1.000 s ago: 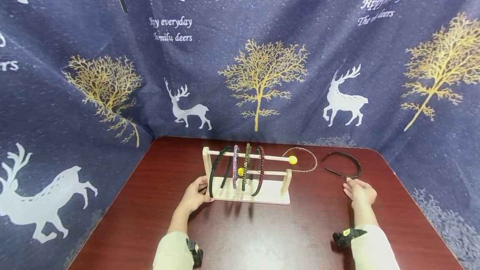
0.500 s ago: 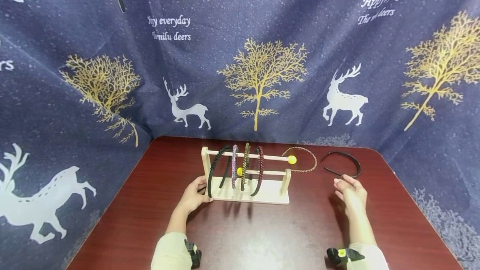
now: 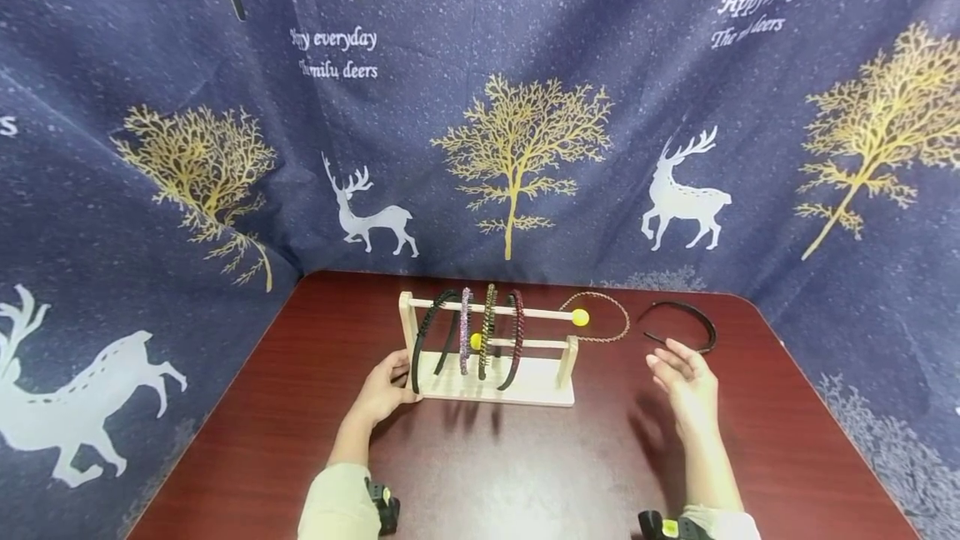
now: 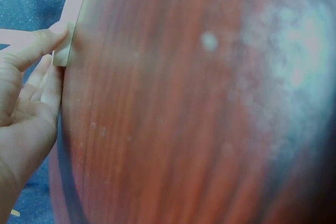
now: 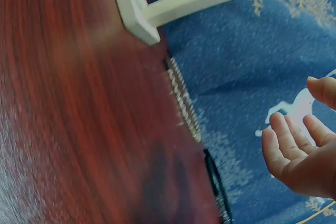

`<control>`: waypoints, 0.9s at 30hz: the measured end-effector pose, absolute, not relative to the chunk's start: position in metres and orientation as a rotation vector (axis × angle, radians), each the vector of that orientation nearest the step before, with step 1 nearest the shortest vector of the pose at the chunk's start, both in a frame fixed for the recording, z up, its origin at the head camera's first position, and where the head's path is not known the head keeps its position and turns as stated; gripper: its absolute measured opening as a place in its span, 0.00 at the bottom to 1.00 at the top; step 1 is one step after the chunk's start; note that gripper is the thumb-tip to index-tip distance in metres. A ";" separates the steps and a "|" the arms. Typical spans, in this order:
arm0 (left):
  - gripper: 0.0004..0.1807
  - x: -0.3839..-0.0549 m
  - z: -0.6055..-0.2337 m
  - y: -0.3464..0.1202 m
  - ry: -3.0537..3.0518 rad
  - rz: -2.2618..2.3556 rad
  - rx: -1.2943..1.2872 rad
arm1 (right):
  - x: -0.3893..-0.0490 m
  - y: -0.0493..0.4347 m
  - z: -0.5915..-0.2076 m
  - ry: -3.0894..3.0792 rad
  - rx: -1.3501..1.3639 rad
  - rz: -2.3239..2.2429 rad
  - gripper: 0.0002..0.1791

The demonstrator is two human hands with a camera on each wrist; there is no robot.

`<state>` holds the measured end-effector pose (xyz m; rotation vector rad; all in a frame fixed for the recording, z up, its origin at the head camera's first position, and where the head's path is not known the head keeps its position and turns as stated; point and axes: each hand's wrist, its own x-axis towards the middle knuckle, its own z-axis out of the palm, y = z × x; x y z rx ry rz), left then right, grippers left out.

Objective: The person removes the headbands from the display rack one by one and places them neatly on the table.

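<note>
Centrally, rack: we see a rack (image 3: 538,388) of pale, smooth wood standing on the table, its flat rectangular base carrying a tall upright (image 3: 407,319) on the left and a shorter upright (image 3: 567,363) on the right.
Rods: two slim, round ones run almost level — an upper rod (image 3: 547,313) from the tall upright, a lower rod (image 3: 543,344) from the shorter — each tipped with a yellow ball (image 3: 581,317).
Hung headbands: four arches hang from the upper rod; left to right we count a black headband (image 3: 427,322) with a knobbly top, a lilac headband (image 3: 465,332) rough with glitter, a gold headband (image 3: 487,327) with dark teeth inside, and a dark red headband (image 3: 518,327) with a ridged surface.
Left hand: our left hand (image 3: 384,390) is clamped on the left end of the rack, thumb over the base and fingers at its corner.
Right hand: well apart from the left, our right hand (image 3: 688,386) hovers above the table, thumb and gently bent fingers spread.
Loose headbands: just beyond the right hand lies a thin loose black headband (image 3: 708,325), open-ended and curved; between it and the rack, a braided, gold-toned band (image 5: 184,100).
Table: glossy, reddish-brown and streaked with grain, the table (image 3: 487,473) throws back a pale glare.
Backdrop: navy cloth (image 3: 420,107), softly creased, printed with white deer and golden trees.
</note>
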<state>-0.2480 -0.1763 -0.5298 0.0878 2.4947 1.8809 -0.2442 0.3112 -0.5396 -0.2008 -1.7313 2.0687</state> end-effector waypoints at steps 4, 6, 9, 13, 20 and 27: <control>0.42 -0.248 -0.530 -0.177 2.496 1.884 0.095 | -0.245 0.305 -0.542 -1.743 -0.145 2.044 0.32; 0.42 -0.248 -0.530 -0.177 2.495 1.883 0.099 | -0.243 0.301 -0.543 -1.748 -0.120 2.038 0.31; 0.42 -0.247 -0.530 -0.178 2.491 1.884 0.097 | -0.240 0.293 -0.542 -1.739 -0.087 2.057 0.31; 0.42 -0.247 -0.530 -0.179 2.485 1.888 0.101 | -0.237 0.282 -0.541 -1.719 -0.037 2.095 0.30; 0.42 -0.246 -0.532 -0.178 2.491 1.883 0.097 | -0.232 0.265 -0.541 -1.733 0.052 2.075 0.28; 0.42 -0.248 -0.532 -0.176 2.484 1.899 0.098 | -0.229 0.242 -0.539 -1.755 0.176 2.084 0.28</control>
